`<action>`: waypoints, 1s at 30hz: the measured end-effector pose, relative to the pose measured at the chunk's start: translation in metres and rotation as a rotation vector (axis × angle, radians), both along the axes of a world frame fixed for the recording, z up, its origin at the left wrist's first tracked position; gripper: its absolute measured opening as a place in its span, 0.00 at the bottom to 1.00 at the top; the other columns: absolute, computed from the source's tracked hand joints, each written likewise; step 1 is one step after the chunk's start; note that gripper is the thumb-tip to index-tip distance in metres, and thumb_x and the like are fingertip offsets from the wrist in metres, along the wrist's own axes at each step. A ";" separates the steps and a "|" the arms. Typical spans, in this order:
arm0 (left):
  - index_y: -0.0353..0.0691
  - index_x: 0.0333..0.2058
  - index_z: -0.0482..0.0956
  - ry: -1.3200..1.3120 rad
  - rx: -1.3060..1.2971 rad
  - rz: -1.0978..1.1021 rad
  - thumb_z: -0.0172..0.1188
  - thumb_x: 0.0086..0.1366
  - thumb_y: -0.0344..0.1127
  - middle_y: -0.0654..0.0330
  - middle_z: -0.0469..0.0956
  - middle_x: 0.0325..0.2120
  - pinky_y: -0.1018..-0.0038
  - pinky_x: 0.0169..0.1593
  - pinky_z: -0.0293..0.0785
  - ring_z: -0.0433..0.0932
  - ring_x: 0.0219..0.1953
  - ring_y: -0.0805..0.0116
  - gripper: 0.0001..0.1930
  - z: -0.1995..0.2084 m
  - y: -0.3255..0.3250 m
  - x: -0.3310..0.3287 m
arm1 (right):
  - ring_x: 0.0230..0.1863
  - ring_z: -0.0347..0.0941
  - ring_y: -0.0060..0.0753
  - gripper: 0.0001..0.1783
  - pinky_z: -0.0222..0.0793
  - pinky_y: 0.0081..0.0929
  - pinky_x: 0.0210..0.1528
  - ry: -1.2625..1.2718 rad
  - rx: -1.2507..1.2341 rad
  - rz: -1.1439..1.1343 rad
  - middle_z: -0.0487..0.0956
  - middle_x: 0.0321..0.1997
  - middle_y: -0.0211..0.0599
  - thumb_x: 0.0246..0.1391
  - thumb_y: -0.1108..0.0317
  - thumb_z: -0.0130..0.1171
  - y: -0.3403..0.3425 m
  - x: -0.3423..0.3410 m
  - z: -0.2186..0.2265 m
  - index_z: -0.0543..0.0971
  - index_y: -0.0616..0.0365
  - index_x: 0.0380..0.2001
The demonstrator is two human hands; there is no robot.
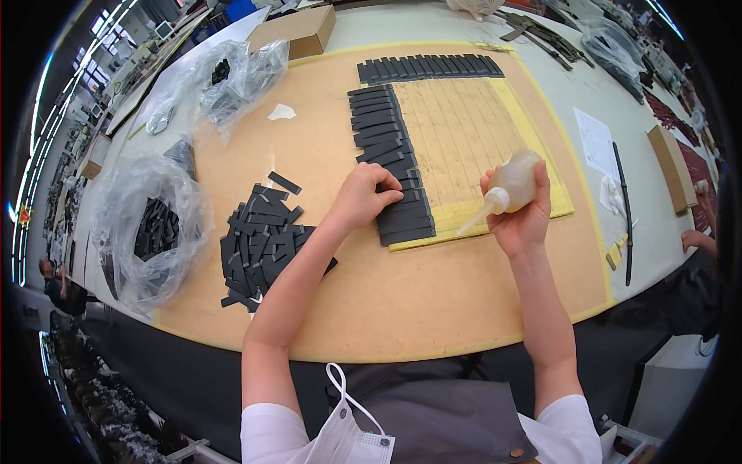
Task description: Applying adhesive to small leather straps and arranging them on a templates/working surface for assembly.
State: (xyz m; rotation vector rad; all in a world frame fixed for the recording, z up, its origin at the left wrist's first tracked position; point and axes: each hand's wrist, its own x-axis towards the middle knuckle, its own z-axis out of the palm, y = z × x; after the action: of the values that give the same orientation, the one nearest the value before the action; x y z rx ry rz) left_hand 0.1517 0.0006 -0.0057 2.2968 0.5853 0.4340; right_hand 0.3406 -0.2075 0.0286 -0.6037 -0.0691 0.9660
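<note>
My right hand (519,220) is wrapped round a translucent squeeze bottle (519,176) with yellowish contents. Its thin nozzle is tilted down to the left, over the yellow-edged board (464,124). Thumb and fingers of my left hand (365,195) are pinched together at the end of a black strip (410,196) in the left-hand row. These strips lie side by side and partly overlap along the board's left edge; a second row of black strips (429,68) runs along its far edge. By my left forearm lies a loose pile of black strips (267,236).
Clear plastic bags (189,267) with black pieces lie at the left, and another plastic bag (255,77) farther back. A cardboard box (297,32) stands at the far left. On the right are a paper sheet (595,138), a black rod (624,224) and a person's hand (696,240).
</note>
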 end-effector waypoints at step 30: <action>0.35 0.36 0.68 -0.135 -0.414 0.207 0.57 0.66 0.27 0.63 0.75 0.30 0.80 0.34 0.69 0.71 0.30 0.81 0.06 0.009 -0.010 -0.088 | 0.44 0.81 0.47 0.42 0.82 0.42 0.42 -0.137 -0.095 -0.004 0.79 0.42 0.46 0.51 0.33 0.63 0.001 -0.010 -0.005 0.66 0.54 0.54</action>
State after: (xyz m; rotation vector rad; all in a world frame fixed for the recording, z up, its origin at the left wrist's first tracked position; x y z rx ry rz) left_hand 0.0635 -0.0090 0.0036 1.8076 0.7690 0.5089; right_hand 0.3302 -0.2063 0.0238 -0.7568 -0.1450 0.9270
